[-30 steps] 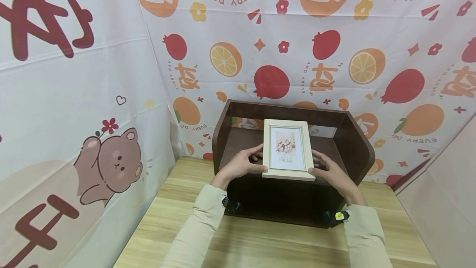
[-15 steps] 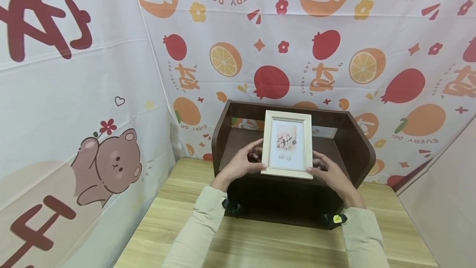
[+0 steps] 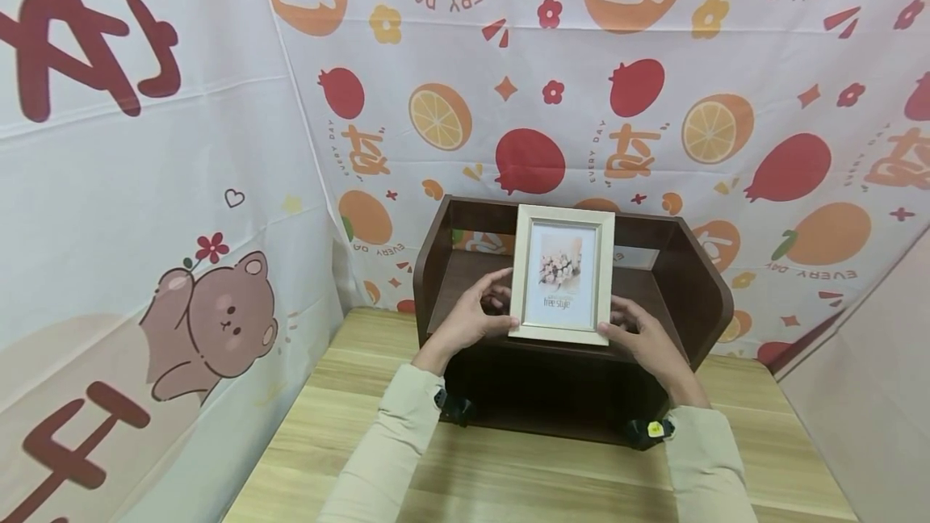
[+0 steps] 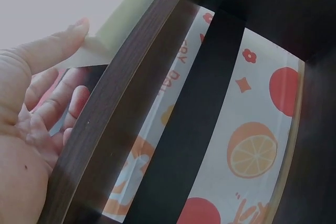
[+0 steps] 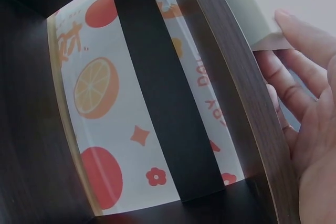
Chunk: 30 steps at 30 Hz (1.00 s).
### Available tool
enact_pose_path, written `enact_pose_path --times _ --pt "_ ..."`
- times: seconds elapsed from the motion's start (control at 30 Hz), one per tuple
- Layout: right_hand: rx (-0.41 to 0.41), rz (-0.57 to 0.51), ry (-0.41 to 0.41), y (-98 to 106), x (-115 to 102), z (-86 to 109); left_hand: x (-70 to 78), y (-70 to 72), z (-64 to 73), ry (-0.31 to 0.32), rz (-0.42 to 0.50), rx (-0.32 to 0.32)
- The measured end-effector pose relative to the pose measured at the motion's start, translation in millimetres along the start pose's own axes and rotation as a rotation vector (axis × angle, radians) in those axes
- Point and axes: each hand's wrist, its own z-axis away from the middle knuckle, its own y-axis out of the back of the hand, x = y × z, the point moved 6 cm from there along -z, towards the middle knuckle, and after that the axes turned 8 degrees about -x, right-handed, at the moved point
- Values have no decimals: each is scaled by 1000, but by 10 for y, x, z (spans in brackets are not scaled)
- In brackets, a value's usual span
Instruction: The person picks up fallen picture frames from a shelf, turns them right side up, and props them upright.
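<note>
A cream picture frame (image 3: pixel 561 273) with a flower print leans back over the upper shelf of a dark brown shelf unit (image 3: pixel 465 277). My left hand (image 3: pixel 475 315) grips its lower left corner, thumb on the front edge and fingers behind. At the lower right corner my right hand (image 3: pixel 647 337) holds it the same way. In the left wrist view, the left thumb (image 4: pixel 58 45) presses the frame's corner just above the shelf board. The right wrist view has the right hand (image 5: pixel 315 87) pinching the opposite corner by the board's front edge. The frame's back is hidden.
The shelf unit stands on a light wood table (image 3: pixel 552 474) against a fruit-print cloth (image 3: pixel 530 87). Its side panels rise on both sides of the frame, with a dark lower compartment (image 3: pixel 552 394) below. A white bear-print cloth (image 3: pixel 145 184) hangs at the left.
The picture frame has tilted from lying back to more upright, its top edge rising toward the back rail. Both hands have kept their hold on its lower corners.
</note>
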Motion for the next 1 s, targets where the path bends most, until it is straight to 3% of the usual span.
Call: enact_pose_path --times 0.7,1.0 --pt "62 -7 41 7 -10 -7 -37 14 -5 21 -13 -16" --pt "62 -32 63 18 -30 25 30 15 36 19 -9 -37"
